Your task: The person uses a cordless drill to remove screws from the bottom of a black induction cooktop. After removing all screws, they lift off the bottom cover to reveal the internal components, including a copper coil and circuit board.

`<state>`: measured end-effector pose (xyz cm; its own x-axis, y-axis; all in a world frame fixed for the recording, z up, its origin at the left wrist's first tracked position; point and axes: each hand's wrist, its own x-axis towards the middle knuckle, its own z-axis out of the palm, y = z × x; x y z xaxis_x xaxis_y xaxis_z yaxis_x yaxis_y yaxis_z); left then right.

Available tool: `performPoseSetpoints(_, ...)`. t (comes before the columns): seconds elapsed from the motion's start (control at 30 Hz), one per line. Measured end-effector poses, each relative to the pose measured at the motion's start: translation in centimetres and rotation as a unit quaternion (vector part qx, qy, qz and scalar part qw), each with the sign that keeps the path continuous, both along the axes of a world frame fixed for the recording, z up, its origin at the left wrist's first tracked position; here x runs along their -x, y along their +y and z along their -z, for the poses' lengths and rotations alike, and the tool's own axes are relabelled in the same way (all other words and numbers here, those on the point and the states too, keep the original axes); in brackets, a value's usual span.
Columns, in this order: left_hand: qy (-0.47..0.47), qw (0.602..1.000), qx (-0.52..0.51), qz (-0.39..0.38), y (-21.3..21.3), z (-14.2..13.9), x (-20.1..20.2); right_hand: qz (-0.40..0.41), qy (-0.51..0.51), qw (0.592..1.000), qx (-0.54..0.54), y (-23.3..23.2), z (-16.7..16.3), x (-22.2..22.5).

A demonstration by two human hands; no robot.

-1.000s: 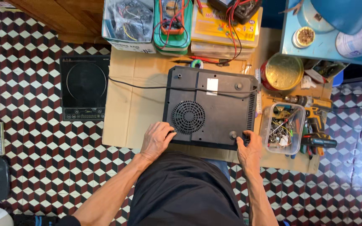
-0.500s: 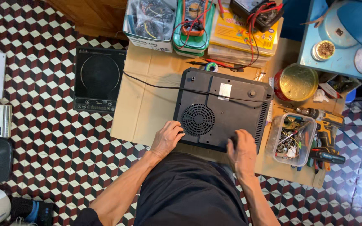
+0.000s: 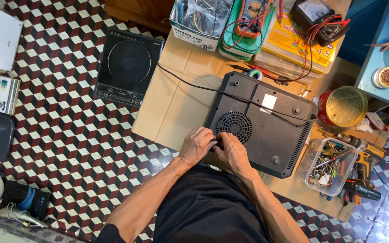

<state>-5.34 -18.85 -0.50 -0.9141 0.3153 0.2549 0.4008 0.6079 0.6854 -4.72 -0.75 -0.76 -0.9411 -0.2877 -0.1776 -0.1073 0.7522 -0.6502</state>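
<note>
On the cardboard, both hands, left and right, press fingers-curled together on the upturned cooker's near edge.

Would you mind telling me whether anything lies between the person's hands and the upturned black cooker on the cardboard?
Nothing visible does. The left hand and right hand both rest directly on the upturned induction cooker, at its near edge by the fan grille.
</note>
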Motion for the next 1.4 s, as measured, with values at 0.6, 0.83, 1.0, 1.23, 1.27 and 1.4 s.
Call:
performPoseSetpoints(0.6, -0.575, 0.732, -0.343, -0.127, -2.2, 12.0, 0.6, -0.091, 0.033, 0.96, -0.265, -2.9, 3.9, 0.6)
performPoseSetpoints(0.83, -0.621, 0.64, -0.441, -0.106, -3.2, 7.6, 0.2, -0.039, -0.015, 0.977, -0.208, -2.8, 3.4, 0.6)
performPoseSetpoints(1.0, -0.595, 0.646, -0.466, -0.103, -3.0, 7.7, -0.1, 0.002, 0.012, 0.989, -0.15, -3.0, 2.0, 0.4)
performPoseSetpoints(1.23, -0.583, 0.664, -0.458, -0.095, -2.9, 10.0, -1.3, 0.026, -0.002, 0.987, -0.161, -3.0, 1.8, -0.2)
performPoseSetpoints(1.27, -0.584, 0.67, -0.447, -0.101, -2.9, 10.1, -1.3, 0.025, -0.004, 0.988, -0.155, -3.0, 1.9, -0.2)
performPoseSetpoints(1.4, -0.59, 0.663, -0.448, -0.11, -3.0, 10.2, -1.4, 0.021, 0.0, 0.99, -0.137, -2.9, 2.1, -0.5)
